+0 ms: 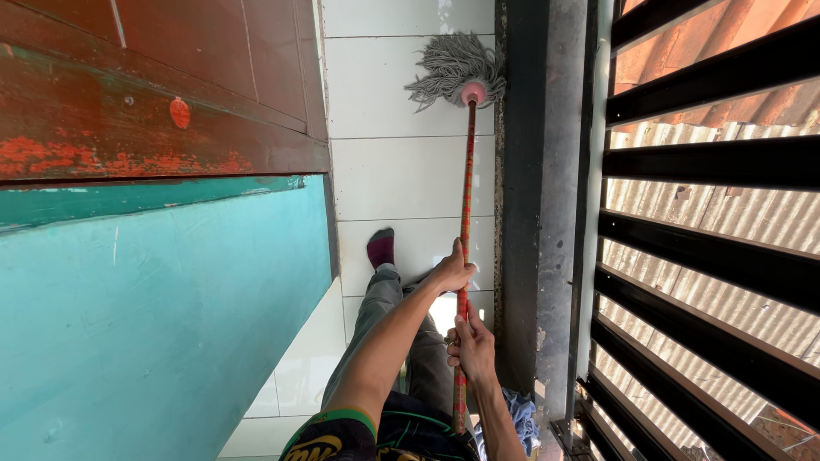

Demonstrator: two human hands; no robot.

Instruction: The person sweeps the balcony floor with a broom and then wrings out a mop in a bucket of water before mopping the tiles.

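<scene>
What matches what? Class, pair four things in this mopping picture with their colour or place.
1 mop head
2 sock
3 wall
4 left hand

a teal
b grey strands on white tiles
c higher on the mop handle
d maroon

Pairs: 1-b, 2-d, 3-a, 4-c. The right hand grips lower down.

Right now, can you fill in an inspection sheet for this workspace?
Surface: white tiled floor, narrow strip between wall and railing.
Job's things: mop handle, red, ending in a grey string mop head resting on the tiles.
Clutter: blue cloth near the railing base.
Grippers: left hand higher on the handle, right hand lower, fingers wrapped round it.
Cables: nothing seen.
Surroundings: turquoise wall, worn red door, black railing, corrugated roofing beyond.
</scene>
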